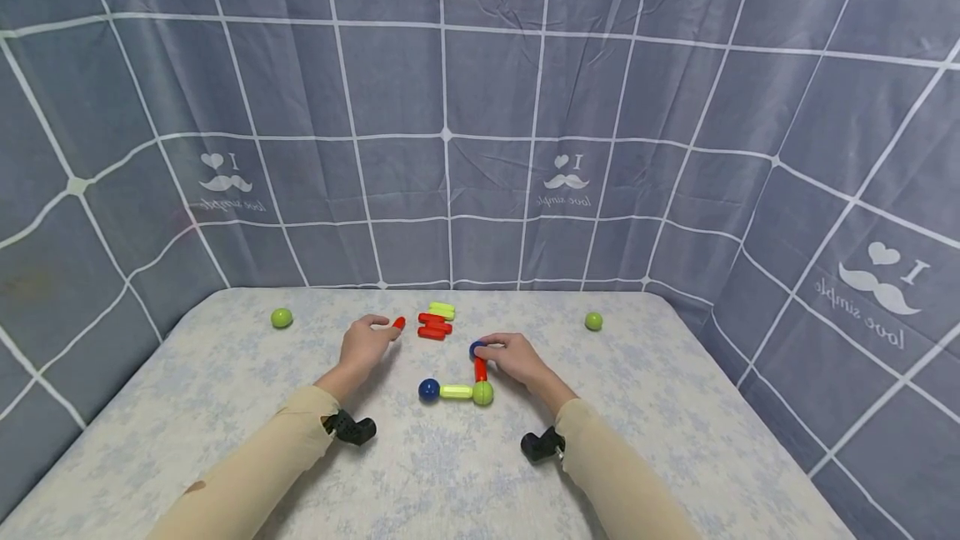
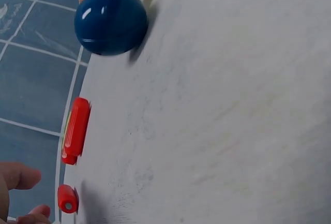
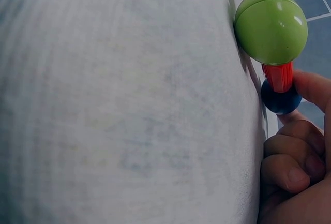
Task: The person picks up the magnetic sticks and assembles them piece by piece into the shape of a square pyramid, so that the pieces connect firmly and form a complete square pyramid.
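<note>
My right hand (image 1: pixel 513 357) pinches a blue ball (image 3: pixel 282 100) between thumb and finger. A red rod (image 1: pixel 481 370) joins that ball to a green ball (image 1: pixel 483 393). From the green ball a yellow-green rod (image 1: pixel 456 392) runs left to a second blue ball (image 1: pixel 429 390), making an L shape on the table. My left hand (image 1: pixel 365 347) is beside a loose red rod (image 2: pixel 68 199), thumb and fingers spread. A gap shows between its fingertips and the rod in the left wrist view. Part of the left hand is outside that view.
Several red rods (image 1: pixel 432 332) and yellow-green rods (image 1: pixel 442 309) lie grouped beyond the L shape. Single green balls stand at the far left (image 1: pixel 281 318) and far right (image 1: pixel 593 321). A grey checked curtain (image 1: pixel 405 182) hangs behind the pale table (image 1: pixel 420 473).
</note>
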A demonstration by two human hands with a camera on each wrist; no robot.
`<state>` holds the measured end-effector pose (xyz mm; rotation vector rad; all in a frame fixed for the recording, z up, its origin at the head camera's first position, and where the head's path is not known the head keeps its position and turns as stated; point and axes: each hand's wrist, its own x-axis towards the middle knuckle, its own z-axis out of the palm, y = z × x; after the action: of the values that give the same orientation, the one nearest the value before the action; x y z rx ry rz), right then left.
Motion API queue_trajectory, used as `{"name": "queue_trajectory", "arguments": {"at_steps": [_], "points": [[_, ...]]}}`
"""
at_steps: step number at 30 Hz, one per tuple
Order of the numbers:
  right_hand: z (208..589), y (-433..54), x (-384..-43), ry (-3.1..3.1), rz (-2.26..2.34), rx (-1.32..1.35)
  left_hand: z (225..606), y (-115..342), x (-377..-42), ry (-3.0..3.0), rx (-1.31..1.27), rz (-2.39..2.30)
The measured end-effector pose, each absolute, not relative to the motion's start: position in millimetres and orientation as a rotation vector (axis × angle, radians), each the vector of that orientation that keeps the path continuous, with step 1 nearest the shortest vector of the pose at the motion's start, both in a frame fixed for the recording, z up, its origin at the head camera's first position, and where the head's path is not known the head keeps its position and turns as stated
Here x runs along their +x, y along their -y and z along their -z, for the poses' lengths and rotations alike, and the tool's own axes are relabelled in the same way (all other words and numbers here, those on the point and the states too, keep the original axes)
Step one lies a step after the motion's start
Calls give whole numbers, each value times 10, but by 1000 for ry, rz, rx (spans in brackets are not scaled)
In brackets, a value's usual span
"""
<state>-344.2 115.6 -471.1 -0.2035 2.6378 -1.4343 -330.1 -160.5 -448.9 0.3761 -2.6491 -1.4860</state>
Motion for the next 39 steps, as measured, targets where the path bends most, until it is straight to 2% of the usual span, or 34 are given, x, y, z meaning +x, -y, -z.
{"name": "queue_trajectory", "arguments": {"at_steps": [16,39], "points": [[4719,-1158,-3441,-2660,1409,-223,4531,1589,-3425,2765,482,1336],[4661,-1154,-3398,-2622,1458,-238,4529,1612,-3386,2724,430,1289]]}}
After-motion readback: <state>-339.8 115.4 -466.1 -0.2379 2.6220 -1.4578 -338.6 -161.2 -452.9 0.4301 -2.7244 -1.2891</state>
